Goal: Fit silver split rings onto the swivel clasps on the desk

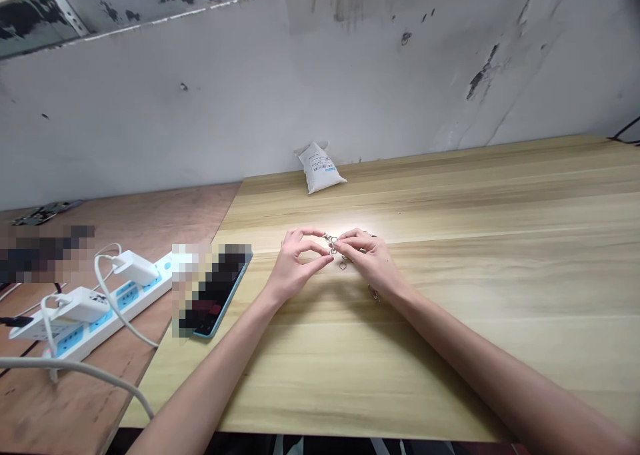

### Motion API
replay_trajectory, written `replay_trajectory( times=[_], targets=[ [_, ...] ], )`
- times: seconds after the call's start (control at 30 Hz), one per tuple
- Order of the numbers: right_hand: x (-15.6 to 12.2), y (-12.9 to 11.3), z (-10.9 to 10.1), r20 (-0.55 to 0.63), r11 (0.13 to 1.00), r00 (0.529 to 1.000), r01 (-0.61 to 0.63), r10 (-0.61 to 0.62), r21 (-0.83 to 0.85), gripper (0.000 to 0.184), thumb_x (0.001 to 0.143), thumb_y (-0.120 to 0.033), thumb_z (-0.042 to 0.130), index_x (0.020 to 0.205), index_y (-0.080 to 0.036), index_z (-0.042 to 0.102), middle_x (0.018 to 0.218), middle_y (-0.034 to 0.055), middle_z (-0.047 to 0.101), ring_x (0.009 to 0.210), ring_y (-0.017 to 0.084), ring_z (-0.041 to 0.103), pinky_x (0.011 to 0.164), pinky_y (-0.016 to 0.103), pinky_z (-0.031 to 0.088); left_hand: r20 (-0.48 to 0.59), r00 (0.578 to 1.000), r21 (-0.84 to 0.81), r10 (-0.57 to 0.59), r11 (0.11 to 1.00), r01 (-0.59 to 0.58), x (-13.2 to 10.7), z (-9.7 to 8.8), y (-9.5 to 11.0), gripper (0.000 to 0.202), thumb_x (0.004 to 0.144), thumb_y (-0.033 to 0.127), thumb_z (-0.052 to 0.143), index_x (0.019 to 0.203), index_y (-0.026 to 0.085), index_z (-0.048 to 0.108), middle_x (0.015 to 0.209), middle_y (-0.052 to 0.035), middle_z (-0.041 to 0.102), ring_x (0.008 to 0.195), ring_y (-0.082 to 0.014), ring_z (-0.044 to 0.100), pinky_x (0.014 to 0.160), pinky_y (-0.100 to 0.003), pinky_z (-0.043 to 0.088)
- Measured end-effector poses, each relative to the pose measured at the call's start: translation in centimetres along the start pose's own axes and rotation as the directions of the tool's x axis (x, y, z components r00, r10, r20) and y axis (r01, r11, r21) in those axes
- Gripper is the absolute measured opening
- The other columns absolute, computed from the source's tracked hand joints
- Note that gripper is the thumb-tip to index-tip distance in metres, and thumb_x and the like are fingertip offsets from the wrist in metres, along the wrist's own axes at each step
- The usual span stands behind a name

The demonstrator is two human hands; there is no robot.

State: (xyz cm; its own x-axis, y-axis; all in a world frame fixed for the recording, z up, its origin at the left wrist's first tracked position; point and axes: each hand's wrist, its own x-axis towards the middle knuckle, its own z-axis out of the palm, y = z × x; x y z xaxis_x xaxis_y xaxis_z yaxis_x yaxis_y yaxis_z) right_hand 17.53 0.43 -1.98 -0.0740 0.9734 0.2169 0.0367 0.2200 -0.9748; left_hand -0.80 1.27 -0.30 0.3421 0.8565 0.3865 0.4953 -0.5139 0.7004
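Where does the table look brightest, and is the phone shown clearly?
Head view: the table is brightest just beyond the left hand and right hand, with soft shadows nearer the camera; same head view: coarse pixel blocks cover much of the phone.

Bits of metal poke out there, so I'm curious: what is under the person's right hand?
Small metal pieces show at the edge of the right hand, near the wrist, against the wooden tabletop. The hand covers anything further in, so that cannot be seen.
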Motion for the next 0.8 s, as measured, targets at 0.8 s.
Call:
replay_trajectory(
  times=[0.8],
  targets=[
    [-0.2,1.1,0.1,0.232,0.762,0.921,0.389,-0.312,-0.518,0.013,0.093,-0.027,0.057,0.095,-0.023,0.069,0.101,0.0080,0.064,0.096,0.022,0.060,0.087,0.040,0.041,-0.005,0.992,0.141,0.124,0.982,-0.122,0.2,-0.3,-0.5,0.010,0.086,0.031,0.066,0.081,0.023,0.069,0.143,-0.0032,0.053,0.148,-0.0254,0.023,0.120,-0.061,0.006]
  ],
)
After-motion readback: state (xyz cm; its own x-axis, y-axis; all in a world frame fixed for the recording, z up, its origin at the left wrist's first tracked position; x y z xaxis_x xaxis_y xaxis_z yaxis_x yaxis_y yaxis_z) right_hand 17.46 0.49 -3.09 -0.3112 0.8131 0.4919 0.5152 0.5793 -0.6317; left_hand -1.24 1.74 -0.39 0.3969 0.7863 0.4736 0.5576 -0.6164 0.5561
